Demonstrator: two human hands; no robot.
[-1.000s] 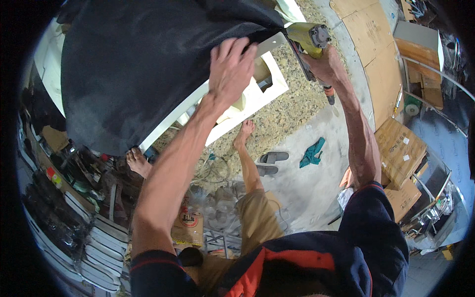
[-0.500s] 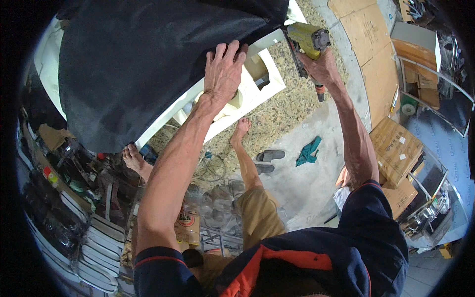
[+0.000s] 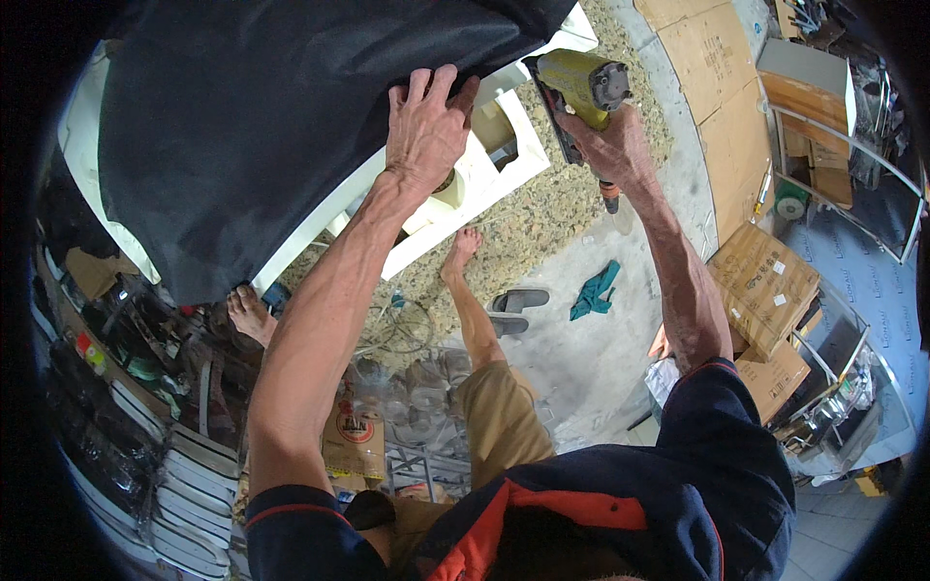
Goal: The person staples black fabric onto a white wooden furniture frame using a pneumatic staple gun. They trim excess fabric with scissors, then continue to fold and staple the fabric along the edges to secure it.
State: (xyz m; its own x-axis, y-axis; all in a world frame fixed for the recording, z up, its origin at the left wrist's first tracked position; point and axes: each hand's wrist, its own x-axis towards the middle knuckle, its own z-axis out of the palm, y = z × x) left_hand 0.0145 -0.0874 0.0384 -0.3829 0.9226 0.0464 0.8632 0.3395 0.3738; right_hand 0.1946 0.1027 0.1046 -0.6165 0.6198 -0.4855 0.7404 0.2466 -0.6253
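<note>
Black cloth (image 3: 252, 126) only partly covers the white frame (image 3: 489, 192); left hand (image 3: 423, 131) atop, fingers half-spread; right hand (image 3: 612, 147) clasps a nailer (image 3: 573, 82), one o'clock.

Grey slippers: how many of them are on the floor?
2. The upper slipper lies on the floor between the bare leg and the teal cloth; the lower slipper lies just below it, nearer the leg. Others may be hidden.

The grey floor (image 3: 572, 378) carries a crumpled teal cloth (image 3: 594, 290); grey sandals (image 3: 523, 299) lie just left of that cloth. Flat cardboard (image 3: 717, 116) covers the floor beyond it, up and to the right. Up-left of the cloth, a speckled tan surface (image 3: 552, 213) bears a white frame (image 3: 518, 174).
</note>
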